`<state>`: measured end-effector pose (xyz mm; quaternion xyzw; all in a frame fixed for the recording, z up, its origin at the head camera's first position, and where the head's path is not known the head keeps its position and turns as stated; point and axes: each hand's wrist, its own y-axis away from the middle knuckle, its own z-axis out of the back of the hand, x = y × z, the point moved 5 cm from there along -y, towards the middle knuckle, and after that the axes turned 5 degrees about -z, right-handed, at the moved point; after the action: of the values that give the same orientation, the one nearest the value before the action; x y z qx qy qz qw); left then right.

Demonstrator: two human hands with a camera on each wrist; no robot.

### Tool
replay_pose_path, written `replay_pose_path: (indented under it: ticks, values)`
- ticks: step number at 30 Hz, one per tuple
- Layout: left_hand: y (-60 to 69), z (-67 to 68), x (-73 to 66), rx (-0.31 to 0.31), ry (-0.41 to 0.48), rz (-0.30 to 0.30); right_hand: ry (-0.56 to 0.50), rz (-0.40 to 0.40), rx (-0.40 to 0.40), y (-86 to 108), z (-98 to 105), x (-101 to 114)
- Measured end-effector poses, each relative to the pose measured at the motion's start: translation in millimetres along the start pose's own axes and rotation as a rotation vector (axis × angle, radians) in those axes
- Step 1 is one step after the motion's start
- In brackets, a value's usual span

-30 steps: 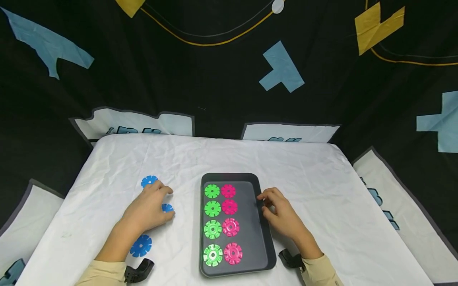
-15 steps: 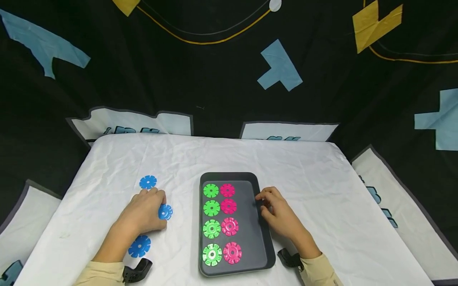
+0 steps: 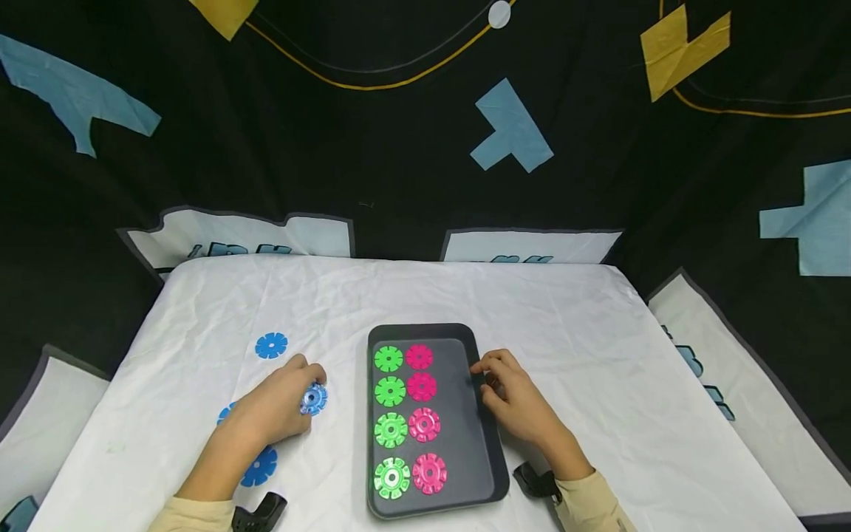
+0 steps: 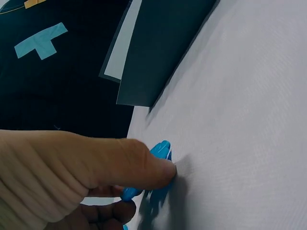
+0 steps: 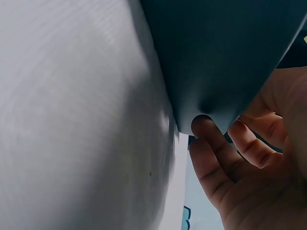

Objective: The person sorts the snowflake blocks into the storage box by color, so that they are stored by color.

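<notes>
Pinching a blue disc [image 3: 315, 398], the left hand [image 3: 281, 403] half-covers it. The right hand [image 3: 521, 403], loosely bent, touches the tray [image 3: 464, 432] at right.

The head view looks forward and down from the near side across the white table [image 3: 565, 318]. Rolled sideways and close, the wrist views look past the left hand [image 3: 282, 403] and right hand [image 3: 521, 403]; all three share the tray [image 3: 468, 443].

I'm watching the left hand [image 4: 86, 167] pinch a blue piece [image 4: 160, 149] near the white surface [image 4: 244, 120]; dark tray [image 4: 163, 48] standing beyond.
</notes>
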<state>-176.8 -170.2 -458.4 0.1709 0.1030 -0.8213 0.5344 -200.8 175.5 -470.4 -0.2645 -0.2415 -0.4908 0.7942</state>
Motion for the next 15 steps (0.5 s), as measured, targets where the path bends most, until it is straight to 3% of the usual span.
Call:
replay_pose_path:
  ticks: [6, 15]
  values:
    - [-1.0, -1.4, -2.7, -0.054, 0.031, -0.04, -0.007, 0.0, 0.001, 1.5, -0.5, -1.4]
    - [-6.4, 7.1, -9.6, -0.26, 0.066, -0.039, -0.007, 0.019, -0.021, 0.0, -0.8, -0.7]
